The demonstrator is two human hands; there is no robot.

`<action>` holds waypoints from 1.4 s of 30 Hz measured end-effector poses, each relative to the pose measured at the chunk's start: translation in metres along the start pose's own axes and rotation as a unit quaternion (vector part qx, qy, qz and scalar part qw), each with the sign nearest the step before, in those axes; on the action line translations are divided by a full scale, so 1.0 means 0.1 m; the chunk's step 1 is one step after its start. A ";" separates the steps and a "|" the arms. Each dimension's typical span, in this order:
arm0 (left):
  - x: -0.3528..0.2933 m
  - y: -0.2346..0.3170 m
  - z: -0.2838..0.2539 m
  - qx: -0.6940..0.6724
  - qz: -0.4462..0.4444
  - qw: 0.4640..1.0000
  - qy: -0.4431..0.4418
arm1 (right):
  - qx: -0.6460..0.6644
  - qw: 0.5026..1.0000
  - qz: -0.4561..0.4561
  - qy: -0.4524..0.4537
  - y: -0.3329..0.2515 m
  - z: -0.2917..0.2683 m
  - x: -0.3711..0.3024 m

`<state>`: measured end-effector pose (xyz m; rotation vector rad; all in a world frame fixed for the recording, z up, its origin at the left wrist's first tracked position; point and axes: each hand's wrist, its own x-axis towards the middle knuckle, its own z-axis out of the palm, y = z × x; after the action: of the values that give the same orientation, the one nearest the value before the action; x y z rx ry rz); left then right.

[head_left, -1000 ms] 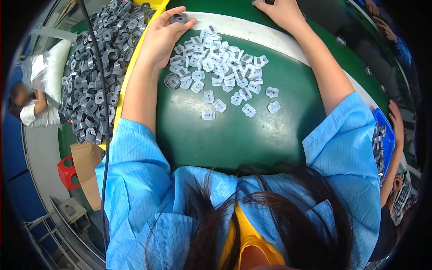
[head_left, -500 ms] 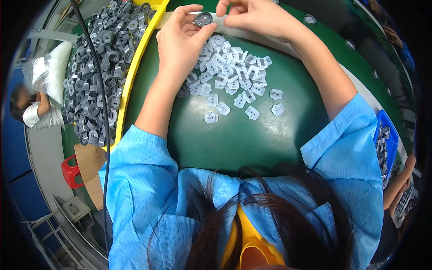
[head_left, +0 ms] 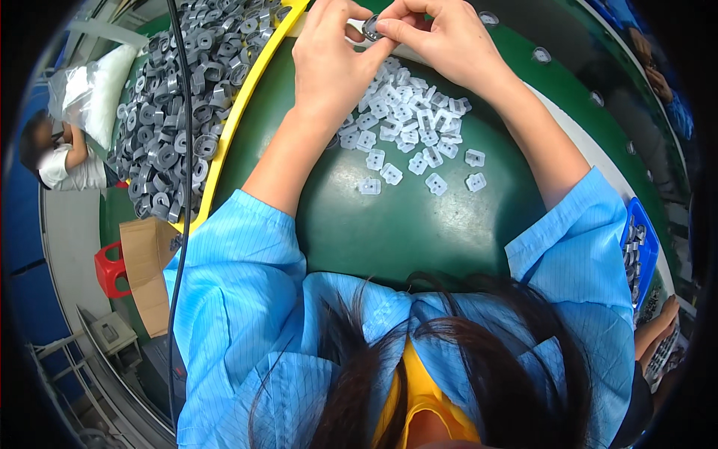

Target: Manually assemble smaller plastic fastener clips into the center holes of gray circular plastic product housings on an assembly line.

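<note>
Yellow tray [head_left: 234,120]: heaped grey parts [head_left: 161,157]. Blue bin [head_left: 651,251]: small pieces [head_left: 634,251]. Left hand [head_left: 329,63], right hand [head_left: 456,45] gripping dark ring [head_left: 371,28].

"How does the table [head_left: 411,232] look?"
"Smooth, with a glossy glare toward three o'clock."
"And the tabs [head_left: 404,112] at one?"
"Translucent plastic, frosted-looking."
"The cap [head_left: 369,28] at twelve?"
"Plastic by its look, like the smooth parts [head_left: 158,153] at ten, in a glossy plastic tray [head_left: 241,112]."
"Between eight and nine?"
"Matt cardboard, the carton [head_left: 147,277]; shiny plastic, the stool [head_left: 111,269]."
"The shirt [head_left: 232,314], at seven?"
"Creased cloth."
</note>
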<state>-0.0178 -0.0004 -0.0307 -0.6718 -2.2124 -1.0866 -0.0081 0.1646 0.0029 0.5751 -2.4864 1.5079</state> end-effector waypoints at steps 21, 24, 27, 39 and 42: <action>0.03 0.10 -0.07 0.159 0.193 0.968 0.039 | 0.363 0.909 0.175 -0.104 0.22 -0.02 0.05; 0.02 0.11 -0.04 0.136 0.210 0.967 0.045 | 0.350 0.921 0.147 -0.092 0.28 0.00 0.01; 0.01 0.09 -0.07 0.108 0.218 0.969 0.041 | 0.349 0.909 0.169 -0.153 0.31 -0.09 0.06; 0.15 0.08 -0.22 0.082 0.285 0.953 0.066 | 0.222 0.968 0.062 -0.102 -0.19 -0.25 -0.02; 0.01 0.25 -0.09 -0.058 0.232 0.966 0.099 | 0.452 0.867 0.090 -0.192 -0.02 -0.21 -0.02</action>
<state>0.0001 0.0064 -0.0123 -1.0229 -1.7130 -0.9917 -0.0070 0.1826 0.0136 0.8411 -1.9418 2.8864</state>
